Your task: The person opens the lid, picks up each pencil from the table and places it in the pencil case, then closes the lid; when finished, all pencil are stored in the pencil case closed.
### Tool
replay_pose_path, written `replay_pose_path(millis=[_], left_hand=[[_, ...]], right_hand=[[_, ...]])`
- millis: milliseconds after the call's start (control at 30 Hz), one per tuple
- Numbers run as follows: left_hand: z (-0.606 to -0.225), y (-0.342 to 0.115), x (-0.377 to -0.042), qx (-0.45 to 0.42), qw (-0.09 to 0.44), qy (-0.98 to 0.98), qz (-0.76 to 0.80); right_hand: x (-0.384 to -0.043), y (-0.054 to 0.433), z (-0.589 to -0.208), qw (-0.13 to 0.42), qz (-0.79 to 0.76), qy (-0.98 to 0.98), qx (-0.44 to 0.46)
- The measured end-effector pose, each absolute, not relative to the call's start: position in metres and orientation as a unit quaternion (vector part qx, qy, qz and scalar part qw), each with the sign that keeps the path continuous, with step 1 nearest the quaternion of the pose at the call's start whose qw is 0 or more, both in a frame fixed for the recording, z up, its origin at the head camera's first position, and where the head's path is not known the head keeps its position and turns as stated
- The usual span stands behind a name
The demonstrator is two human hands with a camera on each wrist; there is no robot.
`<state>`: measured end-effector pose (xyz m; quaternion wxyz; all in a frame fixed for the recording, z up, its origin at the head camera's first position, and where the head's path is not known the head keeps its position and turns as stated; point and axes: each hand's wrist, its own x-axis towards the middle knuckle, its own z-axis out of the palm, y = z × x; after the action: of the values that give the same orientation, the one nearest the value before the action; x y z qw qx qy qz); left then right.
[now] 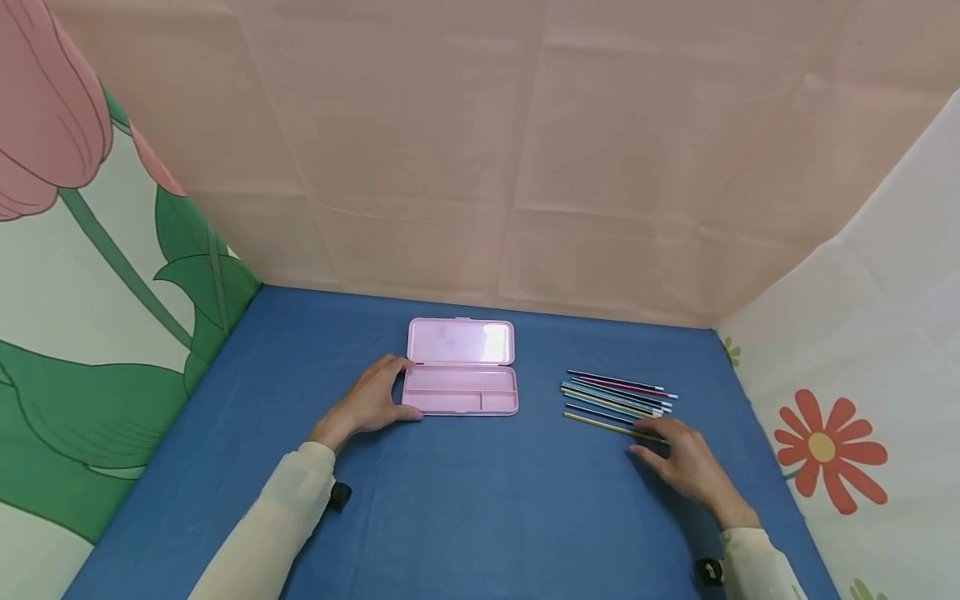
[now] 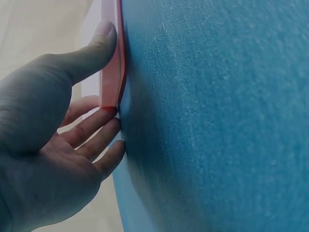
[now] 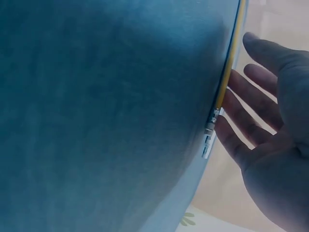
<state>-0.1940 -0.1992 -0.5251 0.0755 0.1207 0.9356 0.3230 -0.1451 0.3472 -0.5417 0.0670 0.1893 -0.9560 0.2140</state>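
Note:
A pink pencil case (image 1: 460, 390) lies with its lid laid back on the blue cloth, its tray divided into compartments. My left hand (image 1: 372, 395) holds the case at its left end, thumb at the front corner and fingers by the hinge side; the left wrist view shows the thumb (image 2: 99, 48) along its side. To the right, several pencils (image 1: 611, 392) lie side by side in a loose row. The nearest is a yellow pencil (image 1: 600, 422), its eraser end beside my right hand (image 1: 686, 462). The right fingers (image 3: 236, 140) are loosely extended near that pencil, without gripping it.
Blue cloth (image 1: 465, 508) covers the table. A beige backdrop (image 1: 480, 167) rises behind it, with a tulip-patterned sheet (image 1: 120, 400) on the left and a white flowered sheet (image 1: 885, 333) on the right.

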Motion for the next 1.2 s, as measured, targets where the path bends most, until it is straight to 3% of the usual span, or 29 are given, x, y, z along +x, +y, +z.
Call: replay_pose_path(millis=[300, 700, 1200], left_hand=[[-0.527, -0.2, -0.195, 0.12, 0.073, 0.934, 0.33], [-0.527, -0.2, -0.195, 0.112, 0.085, 0.933, 0.331], [-0.527, -0.2, -0.195, 0.109, 0.087, 0.933, 0.333]], right_hand=[[-0.148, 0.349, -0.543, 0.071, 0.21, -0.955, 0.2], [-0.146, 0.354, -0.544, 0.028, 0.23, -0.952, 0.2], [-0.148, 0.346, -0.532, 0.063, 0.259, -0.939, 0.217]])
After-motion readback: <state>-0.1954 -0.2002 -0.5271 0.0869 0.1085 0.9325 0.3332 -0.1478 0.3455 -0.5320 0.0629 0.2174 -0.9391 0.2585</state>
